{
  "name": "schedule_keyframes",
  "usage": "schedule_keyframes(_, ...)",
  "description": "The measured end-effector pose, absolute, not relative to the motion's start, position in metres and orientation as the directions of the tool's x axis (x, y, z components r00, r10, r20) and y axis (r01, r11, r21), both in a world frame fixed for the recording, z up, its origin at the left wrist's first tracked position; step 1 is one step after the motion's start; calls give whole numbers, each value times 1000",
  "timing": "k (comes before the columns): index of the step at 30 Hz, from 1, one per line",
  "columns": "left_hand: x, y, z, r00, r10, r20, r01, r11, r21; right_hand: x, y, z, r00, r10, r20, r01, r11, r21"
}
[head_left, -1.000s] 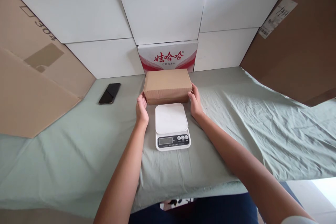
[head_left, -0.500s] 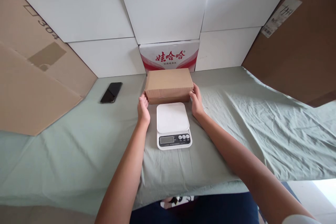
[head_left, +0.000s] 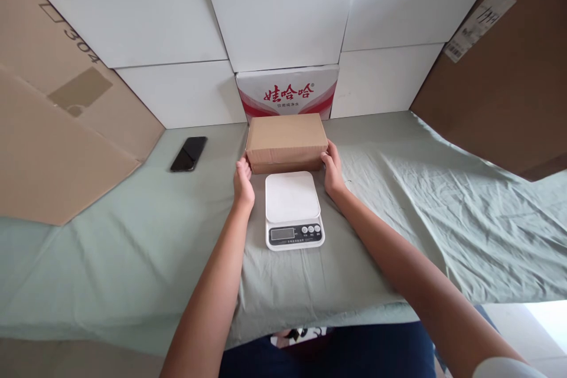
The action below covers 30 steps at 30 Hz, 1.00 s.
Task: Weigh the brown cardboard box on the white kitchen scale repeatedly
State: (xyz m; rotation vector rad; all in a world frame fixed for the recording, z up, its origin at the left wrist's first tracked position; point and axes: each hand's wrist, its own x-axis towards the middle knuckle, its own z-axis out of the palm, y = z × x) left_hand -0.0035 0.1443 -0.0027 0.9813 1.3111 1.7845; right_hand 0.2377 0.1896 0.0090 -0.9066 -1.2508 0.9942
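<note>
Your brown box point(head_left: 287, 133) sits just behind the white scale point(head_left: 292, 198) on the surface point(head_left: 133, 248). Your right hand point(head_left: 333, 172) has its grip curled round one end, thumb in front; your left hand point(head_left: 244, 184) is loosely curved at the other, how firmly I cannot tell. The cardboard looks stiff and not slippery, its weight unclear; both ends, held low, should suit. You have one box, one scale, one phone point(head_left: 189, 154).

base of the wahaha water carton point(head_left: 290, 87) hidden behind the small cardboard box point(head_left: 287, 132); digital kitchen scale point(head_left: 292, 198), smallest lettering illegible; "304" cardboard panel point(head_left: 57, 147) cropped at left.
</note>
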Motion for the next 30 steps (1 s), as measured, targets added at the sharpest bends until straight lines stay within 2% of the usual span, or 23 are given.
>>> schedule_keyframes(30,-1,143,0,-479,867,139,-109,-216,970,238,187,13,14,946,323,-78,323,-943)
